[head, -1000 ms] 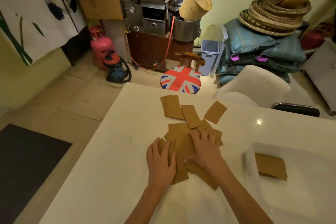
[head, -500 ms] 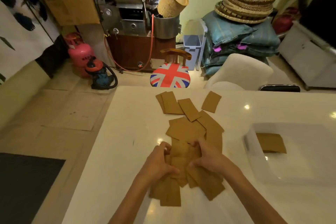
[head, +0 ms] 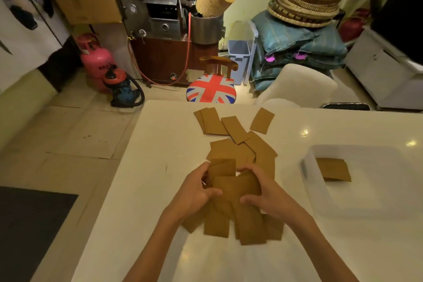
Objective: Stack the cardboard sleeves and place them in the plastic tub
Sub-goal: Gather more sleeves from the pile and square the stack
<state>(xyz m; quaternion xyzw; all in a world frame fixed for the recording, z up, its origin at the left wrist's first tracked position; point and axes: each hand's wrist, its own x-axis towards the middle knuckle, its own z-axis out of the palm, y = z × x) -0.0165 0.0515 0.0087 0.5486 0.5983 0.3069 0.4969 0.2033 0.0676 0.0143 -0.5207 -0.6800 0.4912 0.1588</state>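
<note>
Flat brown cardboard sleeves lie scattered on the white table (head: 160,190). My left hand (head: 196,192) and my right hand (head: 265,194) both grip a bunch of sleeves (head: 231,181) from either side, lifted slightly and fanned unevenly. More loose sleeves (head: 249,229) lie under my wrists, and others (head: 233,130) spread toward the far edge. The clear plastic tub (head: 309,178) sits at the right, with a small stack of sleeves (head: 334,169) inside near its left wall.
A stool with a Union Jack seat (head: 210,91) and a white chair (head: 297,84) stand at the table's far edge. Beyond are a metal machine (head: 160,7), a pink gas cylinder (head: 96,59) and woven baskets (head: 306,4). The table's left edge drops to tiled floor.
My hands went from pressing flat on the pile to curling around a bunch of sleeves and raising it. The sleeves have been drawn closer to me.
</note>
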